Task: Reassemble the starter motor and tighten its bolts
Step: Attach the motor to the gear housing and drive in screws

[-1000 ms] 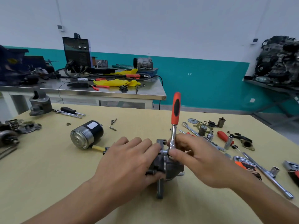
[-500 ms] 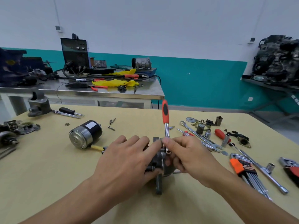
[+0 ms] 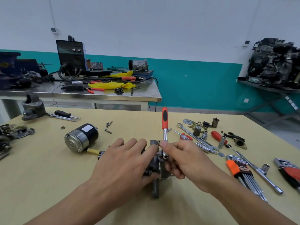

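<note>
Toward the front edge of the bench [image 3: 48, 176], the left hand [image 3: 123, 164] grips the starter [image 3: 155, 190] while the right hand [image 3: 186, 161] pinches the ratchet [image 3: 165, 117] at its head, the handle now swung further away, so a bolt is probably being tightened.

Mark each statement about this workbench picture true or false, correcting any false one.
1. The right hand pinches the ratchet near its head. True.
2. The left hand holds the starter housing. True.
3. The black motor lies right of both hands. False: it lies to their left.
4. The hex keys lie left of the hands. False: they lie to the right.
5. The ratchet lies flat. False: it stands upright on the starter housing.
</note>
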{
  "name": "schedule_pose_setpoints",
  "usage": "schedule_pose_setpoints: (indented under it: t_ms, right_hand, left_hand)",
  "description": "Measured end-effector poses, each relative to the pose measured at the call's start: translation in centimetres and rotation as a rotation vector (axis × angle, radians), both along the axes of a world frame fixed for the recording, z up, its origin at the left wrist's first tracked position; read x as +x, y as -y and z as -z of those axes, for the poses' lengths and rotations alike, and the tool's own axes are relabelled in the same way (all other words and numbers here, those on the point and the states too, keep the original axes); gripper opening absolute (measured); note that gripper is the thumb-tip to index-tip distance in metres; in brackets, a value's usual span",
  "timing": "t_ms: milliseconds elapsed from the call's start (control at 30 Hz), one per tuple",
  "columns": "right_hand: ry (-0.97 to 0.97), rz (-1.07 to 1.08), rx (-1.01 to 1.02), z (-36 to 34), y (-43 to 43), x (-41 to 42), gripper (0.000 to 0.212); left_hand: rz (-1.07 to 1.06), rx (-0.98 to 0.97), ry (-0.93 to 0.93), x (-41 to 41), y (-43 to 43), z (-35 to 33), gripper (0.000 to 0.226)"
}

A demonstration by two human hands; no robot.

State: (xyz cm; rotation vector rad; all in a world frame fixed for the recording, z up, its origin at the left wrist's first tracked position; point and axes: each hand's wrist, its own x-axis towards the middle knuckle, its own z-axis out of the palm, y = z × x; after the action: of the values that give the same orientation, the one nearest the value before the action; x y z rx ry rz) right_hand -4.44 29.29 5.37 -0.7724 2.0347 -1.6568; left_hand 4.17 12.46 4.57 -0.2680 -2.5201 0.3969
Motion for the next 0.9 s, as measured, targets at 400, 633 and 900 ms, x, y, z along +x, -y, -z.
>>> schedule_pose_setpoints:
  t_ms: [400,633,900]
  right_hand:
    - [0.072,-0.010,0.030,0.0,0.0,-0.7,0.032]
    - [-0.351,-0.041,0.087,0.1,-0.9,-0.4,0.027]
    - [-0.515,-0.031,0.105,0.4,-1.1,-0.8,0.017]
  left_hand:
    - [0.012,0.006,-0.002,-0.1,0.2,0.0,0.055]
    - [0.026,0.005,0.000,-0.4,0.3,-0.1,0.048]
    - [0.009,0.017,0.006,-0.2,0.1,-0.1,0.049]
